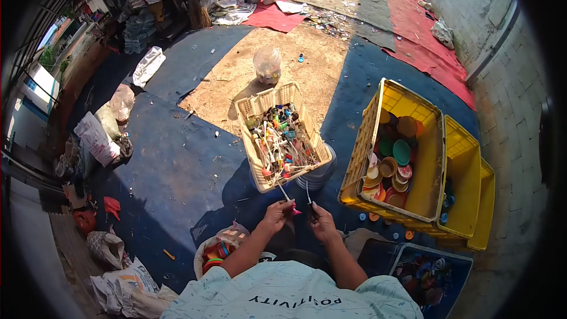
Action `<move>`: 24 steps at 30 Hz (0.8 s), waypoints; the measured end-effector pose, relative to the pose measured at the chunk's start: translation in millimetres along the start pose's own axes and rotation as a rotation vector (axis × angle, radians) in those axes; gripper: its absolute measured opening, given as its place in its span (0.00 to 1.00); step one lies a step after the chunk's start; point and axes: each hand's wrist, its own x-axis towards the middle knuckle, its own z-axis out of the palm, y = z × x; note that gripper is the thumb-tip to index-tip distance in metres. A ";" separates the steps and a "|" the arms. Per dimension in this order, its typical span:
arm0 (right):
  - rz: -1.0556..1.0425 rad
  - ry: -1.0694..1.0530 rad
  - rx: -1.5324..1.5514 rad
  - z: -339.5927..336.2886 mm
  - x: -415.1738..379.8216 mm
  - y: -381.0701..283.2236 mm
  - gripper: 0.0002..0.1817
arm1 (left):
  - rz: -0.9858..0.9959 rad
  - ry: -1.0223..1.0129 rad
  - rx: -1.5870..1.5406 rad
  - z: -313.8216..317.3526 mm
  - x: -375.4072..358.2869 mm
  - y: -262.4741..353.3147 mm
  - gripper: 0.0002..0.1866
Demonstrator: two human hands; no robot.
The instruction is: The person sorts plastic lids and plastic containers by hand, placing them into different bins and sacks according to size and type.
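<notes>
My left hand point(275, 215) is closed on a pump stem with a white tube and a pink part, held just below the near edge of the cream basket point(260, 175). Beside it, my right hand point(321, 222) grips a dark piece with a thin pale tube pointing up. The two hands are apart. Pump heads and tubes in many colours point(282, 136) fill the basket, which rests on a rounded translucent container point(322, 171).
Yellow crates point(437, 195) with coloured lids stand at the right. A blue bin point(463, 277) is at the lower right, a sack point(204, 254) near my left arm. Beyond the basket stands a clear jar point(267, 64). More sacks point(97, 139) lie along the left.
</notes>
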 end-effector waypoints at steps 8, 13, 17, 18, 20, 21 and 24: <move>-0.018 0.016 -0.230 139.6 159.7 -55.1 0.08 | 0.093 0.042 -0.066 10.8 126.5 154.3 0.07; -0.037 0.019 -0.238 204.8 213.3 -86.6 0.11 | 0.118 0.163 -0.041 25.6 177.9 227.4 0.04; -0.049 0.046 -0.345 188.3 280.3 -84.8 0.16 | 0.200 0.317 -0.035 18.5 208.0 253.5 0.09; -0.084 0.082 -0.428 179.5 286.4 -81.1 0.16 | 0.158 0.295 -0.047 4.5 220.5 250.6 0.09; -0.108 0.132 -0.574 172.2 270.7 -85.2 0.15 | 0.096 0.378 -0.004 7.8 213.2 239.7 0.08; -0.092 0.149 -0.639 169.7 253.1 -89.3 0.15 | 0.085 0.383 0.021 20.0 187.9 236.2 0.08; -0.011 0.093 -0.621 135.7 209.0 -80.5 0.13 | -0.061 0.319 -0.050 -19.9 197.2 188.1 0.08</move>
